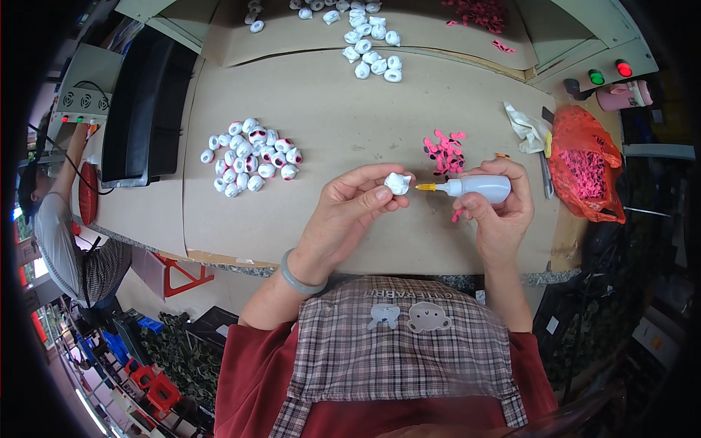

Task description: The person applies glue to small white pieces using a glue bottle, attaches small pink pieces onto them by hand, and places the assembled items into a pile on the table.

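Note:
My left hand (358, 201) pinches a small white moulded piece (397, 183) between thumb and fingers. My right hand (502, 208) is wrapped round a translucent squeeze bottle (482, 189), held on its side. Its yellow nozzle tip (426, 187) points left at the white piece, a slight gap apart. Just beyond the bottle lies a small heap of pink and black pieces (444, 148). A pink piece (457, 215) shows beside my right fingertips; whether it is held or on the table I cannot tell.
White pieces with pink and dark parts (252, 155) are grouped at left; plain white ones (372, 51) lie at the back. A red bag (584, 197) of pink pieces and a white cloth (527, 128) lie right. A black bin (142, 109) stands left; another person (66, 233) works beyond.

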Motion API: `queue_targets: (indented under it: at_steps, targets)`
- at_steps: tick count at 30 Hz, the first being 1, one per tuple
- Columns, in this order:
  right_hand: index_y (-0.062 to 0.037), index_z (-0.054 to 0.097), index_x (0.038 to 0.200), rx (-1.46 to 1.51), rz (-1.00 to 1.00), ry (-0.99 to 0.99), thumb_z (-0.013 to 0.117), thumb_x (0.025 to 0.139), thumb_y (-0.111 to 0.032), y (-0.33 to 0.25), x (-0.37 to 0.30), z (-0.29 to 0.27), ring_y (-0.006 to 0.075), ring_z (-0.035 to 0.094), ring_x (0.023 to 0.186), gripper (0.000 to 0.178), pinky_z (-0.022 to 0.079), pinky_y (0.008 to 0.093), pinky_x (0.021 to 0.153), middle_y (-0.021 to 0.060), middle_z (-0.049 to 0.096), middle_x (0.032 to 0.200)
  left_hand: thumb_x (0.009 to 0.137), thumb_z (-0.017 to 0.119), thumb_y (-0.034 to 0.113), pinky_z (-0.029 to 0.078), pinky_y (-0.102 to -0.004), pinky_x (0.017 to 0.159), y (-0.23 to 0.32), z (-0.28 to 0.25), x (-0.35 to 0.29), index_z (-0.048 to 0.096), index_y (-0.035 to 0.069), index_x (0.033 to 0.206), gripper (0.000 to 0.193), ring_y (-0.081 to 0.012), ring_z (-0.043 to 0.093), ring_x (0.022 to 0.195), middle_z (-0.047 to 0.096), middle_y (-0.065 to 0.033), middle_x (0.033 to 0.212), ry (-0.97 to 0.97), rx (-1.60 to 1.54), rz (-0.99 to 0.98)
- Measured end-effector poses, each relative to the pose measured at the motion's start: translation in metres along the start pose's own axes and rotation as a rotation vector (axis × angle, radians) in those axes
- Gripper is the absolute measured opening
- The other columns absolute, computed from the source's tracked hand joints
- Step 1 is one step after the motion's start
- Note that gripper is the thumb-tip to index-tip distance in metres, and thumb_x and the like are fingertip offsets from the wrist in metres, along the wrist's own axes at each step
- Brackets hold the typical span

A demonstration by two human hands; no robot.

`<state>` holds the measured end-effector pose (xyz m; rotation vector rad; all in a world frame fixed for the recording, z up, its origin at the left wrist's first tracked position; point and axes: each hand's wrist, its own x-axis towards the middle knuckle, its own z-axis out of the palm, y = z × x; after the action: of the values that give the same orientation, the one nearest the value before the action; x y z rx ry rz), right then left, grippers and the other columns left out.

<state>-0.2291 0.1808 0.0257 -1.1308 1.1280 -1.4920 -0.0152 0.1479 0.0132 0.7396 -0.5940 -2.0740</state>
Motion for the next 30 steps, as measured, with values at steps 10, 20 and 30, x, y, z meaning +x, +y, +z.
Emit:
queue_targets:
  at_steps: [10, 20, 30]
  targets:
    - [0.0054, 0.05, 0.121, -0.299, -0.27, 0.014, 0.062, 0.091, -0.021, -0.0072, -0.0062, 0.0075, 0.0185, 0.067, 0.075, 0.042, 0.054, 0.027, 0.064, 0.0174, 0.067, 0.089, 0.087, 0.063, 0.003, 0.053, -0.0302, 0.089, -0.0013, 0.0026, 0.0, 0.057, -0.001, 0.111, 0.025, -0.023, 0.066, 0.097, 0.063, -0.0202, 0.112, -0.015, 0.109, 0.063]
    - [0.0056, 0.052, 0.119, -0.579, -0.367, -0.02, 0.064, 0.089, -0.024, -0.0088, -0.0102, 0.0061, 0.0251, 0.069, 0.08, 0.044, 0.055, 0.0303, 0.066, 0.0172, 0.065, 0.099, 0.084, 0.066, 0.003, 0.053, -0.0316, 0.089, -0.003, -0.0019, 0.001, 0.057, 0.0, 0.108, 0.026, -0.0237, 0.066, 0.097, 0.063, -0.0189, 0.111, -0.005, 0.105, 0.069]
    - [0.0055, 0.054, 0.116, -0.654, -0.483, -0.039, 0.068, 0.086, -0.021, -0.0068, -0.0062, 0.008, 0.0235, 0.068, 0.078, 0.043, 0.054, 0.0297, 0.064, 0.0173, 0.066, 0.095, 0.084, 0.065, 0.002, 0.052, -0.0334, 0.091, -0.0028, -0.003, 0.0011, 0.057, 0.0, 0.108, 0.026, -0.0243, 0.066, 0.097, 0.064, -0.0185, 0.111, -0.002, 0.104, 0.084]
